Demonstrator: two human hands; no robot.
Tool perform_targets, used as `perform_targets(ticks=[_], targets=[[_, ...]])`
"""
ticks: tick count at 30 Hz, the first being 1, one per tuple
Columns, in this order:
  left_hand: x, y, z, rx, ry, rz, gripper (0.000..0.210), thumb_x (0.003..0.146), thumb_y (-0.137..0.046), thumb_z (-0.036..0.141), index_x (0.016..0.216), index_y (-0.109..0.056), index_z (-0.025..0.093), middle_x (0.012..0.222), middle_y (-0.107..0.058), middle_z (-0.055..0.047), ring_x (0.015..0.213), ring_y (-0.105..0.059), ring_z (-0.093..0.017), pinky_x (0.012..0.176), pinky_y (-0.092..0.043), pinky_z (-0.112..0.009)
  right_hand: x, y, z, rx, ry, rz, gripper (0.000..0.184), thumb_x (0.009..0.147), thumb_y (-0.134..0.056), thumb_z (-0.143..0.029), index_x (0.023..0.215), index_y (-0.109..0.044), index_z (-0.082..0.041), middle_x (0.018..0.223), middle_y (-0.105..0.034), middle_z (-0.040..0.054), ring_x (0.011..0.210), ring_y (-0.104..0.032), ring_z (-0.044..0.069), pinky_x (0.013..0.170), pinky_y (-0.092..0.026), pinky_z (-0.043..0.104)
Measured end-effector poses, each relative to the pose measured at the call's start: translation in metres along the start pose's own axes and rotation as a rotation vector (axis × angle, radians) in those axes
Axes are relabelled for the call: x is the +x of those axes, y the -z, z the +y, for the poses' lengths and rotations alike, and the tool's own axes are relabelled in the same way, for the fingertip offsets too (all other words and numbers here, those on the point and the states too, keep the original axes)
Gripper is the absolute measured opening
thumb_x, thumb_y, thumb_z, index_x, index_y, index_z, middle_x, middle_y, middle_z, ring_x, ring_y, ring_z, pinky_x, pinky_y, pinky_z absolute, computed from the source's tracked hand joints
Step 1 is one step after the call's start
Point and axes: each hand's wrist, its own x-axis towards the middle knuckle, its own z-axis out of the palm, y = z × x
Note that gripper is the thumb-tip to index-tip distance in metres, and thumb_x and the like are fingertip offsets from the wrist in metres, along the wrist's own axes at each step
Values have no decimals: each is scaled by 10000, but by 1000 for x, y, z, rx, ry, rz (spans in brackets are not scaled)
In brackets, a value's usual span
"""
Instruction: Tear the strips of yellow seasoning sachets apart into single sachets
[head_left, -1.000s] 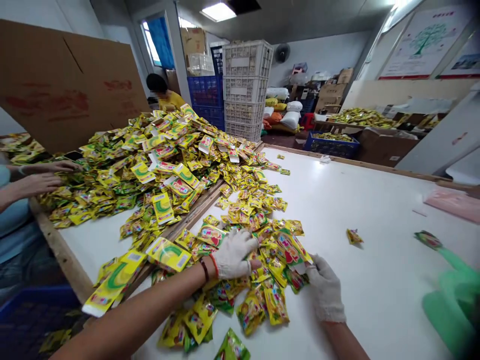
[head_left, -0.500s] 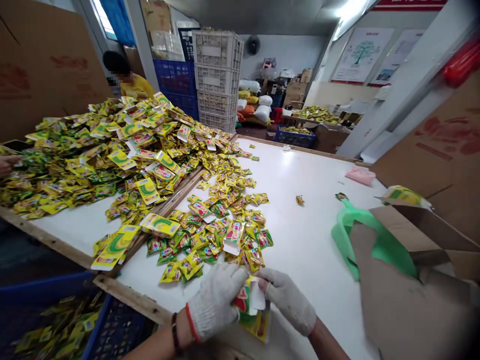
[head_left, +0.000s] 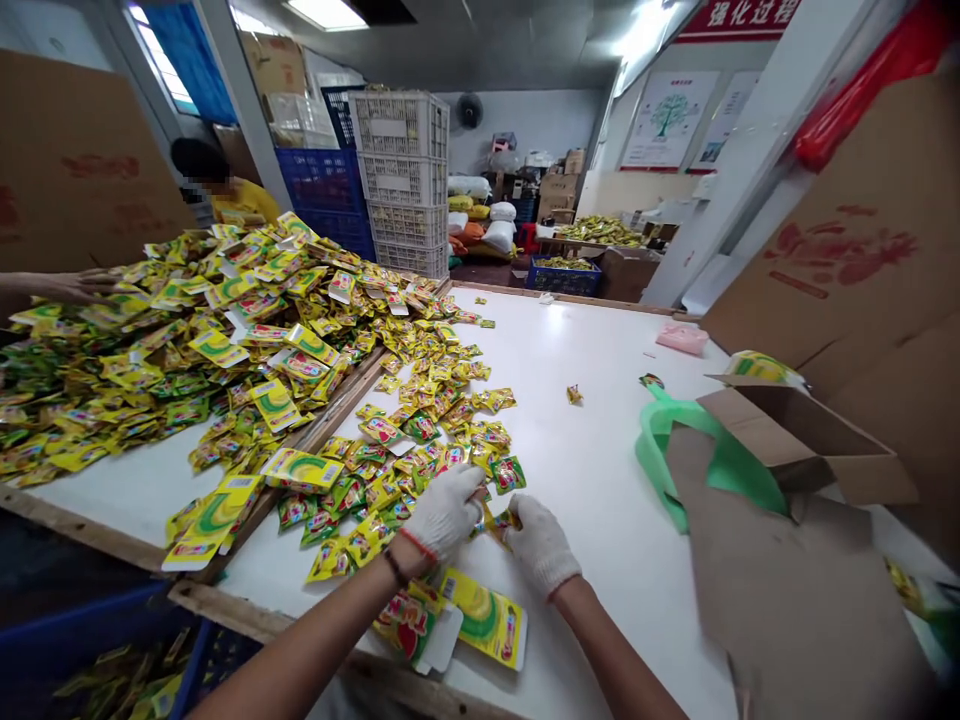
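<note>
My left hand (head_left: 446, 515), in a white knit glove with a red cuff, is at the near edge of a spread of small yellow and green candy packets (head_left: 420, 425). Its fingers are curled, and what they grip is hidden. My right hand (head_left: 541, 545), gloved too, pinches a small yellow packet (head_left: 499, 522) just right of the left fingertips. Below the hands, near the table edge, lie a closed yellow carton (head_left: 487, 620) and a carton with a white flap out (head_left: 416, 630), partly behind my left forearm.
A wooden strip (head_left: 341, 405) divides the white table (head_left: 600, 460). Beyond it rises a big heap of packets and cartons (head_left: 225, 320), where another person's hand (head_left: 75, 287) rests. At right are a green dustpan (head_left: 660, 440), a cardboard box (head_left: 810, 430) and a brown cardboard sheet (head_left: 772, 590).
The carton with the white flap, held between both hands before, now lies near the table edge. Both hands have moved forward to the packets. The other person's hand has shifted over the heap.
</note>
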Motion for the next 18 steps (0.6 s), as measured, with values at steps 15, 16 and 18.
perform_targets(ticks=[15, 16, 18], targets=[[55, -39, 18, -229, -2, -318, 95, 681, -497, 207, 685, -568, 144, 596, -506, 22, 574, -473, -104, 487, -337, -182, -7, 19, 34, 544, -30, 25, 224, 637, -592, -361, 749, -543, -173, 723, -626, 26, 680, -591, 174, 608, -499, 282], [48, -37, 18, -262, -9, -339, 106, 691, -487, 218, 658, -554, 141, 569, -475, 31, 544, -443, -93, 469, -317, -178, -6, 18, 32, 535, -30, 29, 205, 620, -606, -347, 709, -539, -175, 711, -613, 22, 680, -578, 172, 607, -491, 280], [35, -33, 16, -316, -14, -374, 155, 711, -471, 241, 614, -529, 136, 529, -421, 41, 504, -391, -81, 452, -292, -180, -9, 15, 25, 510, -15, 28, 166, 606, -609, -312, 658, -523, -180, 750, -598, 21, 729, -559, 170, 635, -476, 272]])
